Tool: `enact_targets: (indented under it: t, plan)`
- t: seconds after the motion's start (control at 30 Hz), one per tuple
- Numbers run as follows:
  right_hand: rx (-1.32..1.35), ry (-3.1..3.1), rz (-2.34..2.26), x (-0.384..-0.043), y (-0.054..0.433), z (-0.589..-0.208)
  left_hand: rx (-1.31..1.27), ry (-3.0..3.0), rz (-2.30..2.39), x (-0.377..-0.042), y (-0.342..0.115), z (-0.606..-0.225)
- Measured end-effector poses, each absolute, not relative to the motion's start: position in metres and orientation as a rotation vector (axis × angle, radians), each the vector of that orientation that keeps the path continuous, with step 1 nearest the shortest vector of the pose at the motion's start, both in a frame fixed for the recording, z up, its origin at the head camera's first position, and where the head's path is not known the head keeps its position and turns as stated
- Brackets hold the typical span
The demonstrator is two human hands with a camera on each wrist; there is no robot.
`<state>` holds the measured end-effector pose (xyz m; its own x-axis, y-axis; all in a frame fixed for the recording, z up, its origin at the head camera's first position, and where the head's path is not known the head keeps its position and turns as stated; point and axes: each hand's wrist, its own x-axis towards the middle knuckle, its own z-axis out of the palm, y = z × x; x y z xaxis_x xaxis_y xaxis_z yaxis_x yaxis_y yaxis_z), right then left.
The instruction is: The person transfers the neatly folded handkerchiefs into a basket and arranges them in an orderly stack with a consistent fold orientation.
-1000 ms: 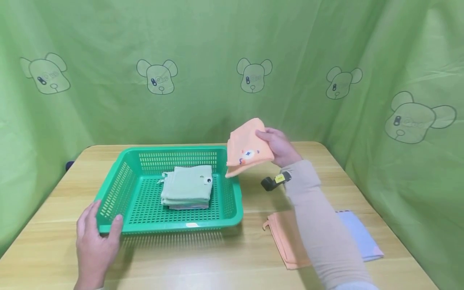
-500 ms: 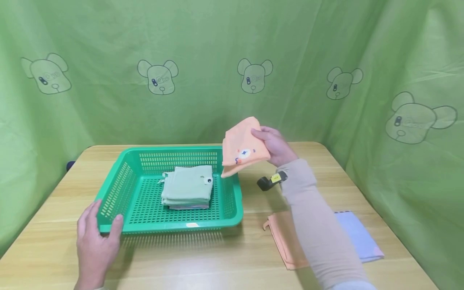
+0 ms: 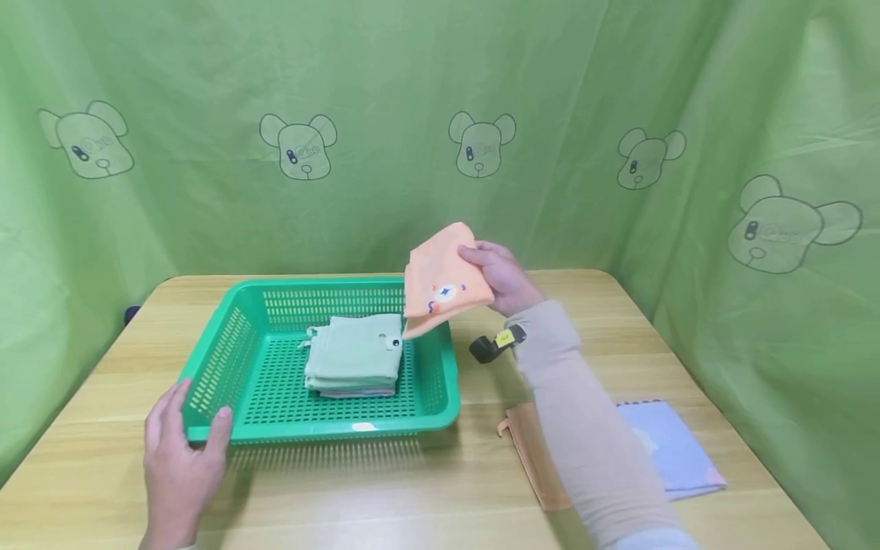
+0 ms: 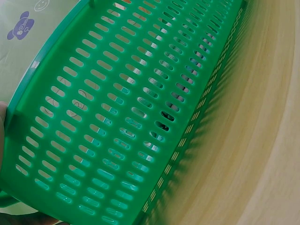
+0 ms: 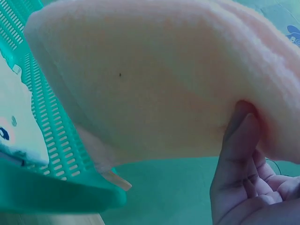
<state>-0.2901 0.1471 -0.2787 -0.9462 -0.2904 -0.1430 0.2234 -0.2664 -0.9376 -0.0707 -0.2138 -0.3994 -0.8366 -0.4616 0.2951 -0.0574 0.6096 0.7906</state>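
Note:
My right hand [image 3: 505, 279] pinches a folded orange hand towel [image 3: 443, 267] by its right edge, the thumb lying on top in the right wrist view. The towel [image 5: 131, 84] has a small embroidered animal face and hangs over the right wall of a green plastic basket [image 3: 302, 434]. In the basket lies a stack of folded towels, a pale green towel [image 3: 354, 347] on top and a pinkish one lowest. My left hand [image 3: 182, 458] rests at the basket's near left corner, thumb and fingers spread; in the left wrist view the perforated basket wall [image 4: 108, 101] fills most of the picture.
On the table [image 3: 385, 504] at the right lie another folded orange towel [image 3: 539, 458], partly hidden under my right forearm, and a folded blue towel [image 3: 674, 447]. A green curtain [image 3: 392, 206] hangs behind the table and on both sides.
My right hand has carried the orange towel left, from beside the basket's right rim to over it, uncovering more of the blue towel. The left hand and basket stay put.

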Motion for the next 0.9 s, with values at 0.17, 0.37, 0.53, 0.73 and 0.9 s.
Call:
enact_targets:
  t: [0.17,0.37,0.53,0.73,0.9]
  plan:
    - [-0.031,1.668,-2.276,-0.290,0.138,-0.282,0.415,-2.365,-1.132,-0.070,-0.213,-0.398]
    - [-0.042,1.650,-2.287,-0.290,0.127,-0.285,0.423,-2.366,-1.134,-0.070,-0.213,-0.398]
    - [-0.019,1.650,-2.289,-0.290,0.119,-0.290,0.416,-2.369,-1.129,-0.070,-0.213,-0.398]
    - [-0.025,1.623,-2.282,-0.291,0.109,-0.295,0.417,-2.359,-1.137,-0.070,-0.213,-0.398]
    - [-0.026,1.625,-2.284,-0.292,0.101,-0.300,0.407,-2.356,-1.136,-0.070,-0.214,-0.399]
